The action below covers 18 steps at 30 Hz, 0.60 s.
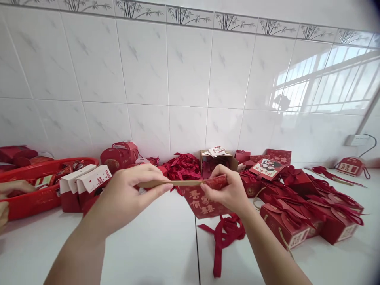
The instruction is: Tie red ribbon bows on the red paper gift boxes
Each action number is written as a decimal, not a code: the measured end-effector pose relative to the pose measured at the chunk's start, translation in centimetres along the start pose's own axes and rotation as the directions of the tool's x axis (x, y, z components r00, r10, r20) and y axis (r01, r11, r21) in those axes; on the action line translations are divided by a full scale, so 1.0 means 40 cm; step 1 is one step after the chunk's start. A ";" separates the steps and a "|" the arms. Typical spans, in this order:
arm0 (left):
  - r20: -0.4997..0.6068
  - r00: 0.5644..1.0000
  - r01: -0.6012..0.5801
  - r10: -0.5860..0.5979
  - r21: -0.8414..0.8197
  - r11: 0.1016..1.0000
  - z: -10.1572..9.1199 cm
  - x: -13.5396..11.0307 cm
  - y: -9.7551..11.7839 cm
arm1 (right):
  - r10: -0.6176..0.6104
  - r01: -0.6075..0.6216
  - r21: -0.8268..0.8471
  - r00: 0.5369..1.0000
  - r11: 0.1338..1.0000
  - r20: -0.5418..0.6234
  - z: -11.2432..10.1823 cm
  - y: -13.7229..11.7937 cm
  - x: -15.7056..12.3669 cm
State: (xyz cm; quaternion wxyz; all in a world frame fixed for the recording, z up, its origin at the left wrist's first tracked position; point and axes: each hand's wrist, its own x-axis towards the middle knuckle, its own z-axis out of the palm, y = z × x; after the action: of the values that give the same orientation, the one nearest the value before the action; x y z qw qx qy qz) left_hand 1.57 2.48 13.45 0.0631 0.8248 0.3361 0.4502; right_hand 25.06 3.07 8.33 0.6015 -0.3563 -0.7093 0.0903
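Both hands hold a folded red cardboard gift box piece point(187, 183), seen nearly edge-on with its tan inner side showing. My left hand point(139, 190) pinches its left end between thumb and fingers. At the other end, my right hand point(227, 190) is closed round a red corner, thumb on the near side. Just below hangs or lies a red panel with gold characters point(204, 204); I cannot tell whether it joins the held piece. Under the right hand, a loose dark red ribbon point(219, 241) is on the white table point(148, 245).
Ribbon-tied red boxes point(285, 221) crowd the right. A ribbon heap point(182, 168) and an open carton point(234, 160) stand by the tiled wall. At left are white-topped boxes point(93, 180) and a red basket point(26, 206) with another person's hand point(16, 188) in it.
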 end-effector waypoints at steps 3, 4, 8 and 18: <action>-0.130 0.986 -0.122 0.108 -0.106 0.987 -0.014 -0.022 0.020 | -0.146 0.149 -0.015 0.983 0.989 0.110 -0.004 -0.022 -0.021; -0.133 0.987 -0.114 0.094 -0.156 0.981 -0.017 -0.028 0.019 | -0.183 0.185 -0.004 0.974 0.983 0.136 -0.003 -0.028 -0.028; 0.036 0.999 -0.010 0.023 -0.329 0.944 -0.039 -0.032 -0.018 | -0.258 0.258 0.015 0.956 0.966 0.138 -0.007 -0.042 -0.042; -0.083 0.996 -0.012 -0.015 -0.320 0.947 -0.053 -0.021 -0.056 | -0.224 0.219 0.048 0.958 0.975 0.178 -0.046 -0.036 -0.041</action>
State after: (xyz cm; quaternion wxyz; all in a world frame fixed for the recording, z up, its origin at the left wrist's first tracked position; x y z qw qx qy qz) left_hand -1.52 3.27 13.21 0.1820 0.7838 0.2616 0.5330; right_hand 26.22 0.44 8.33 0.5452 -0.2566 -0.7955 0.0646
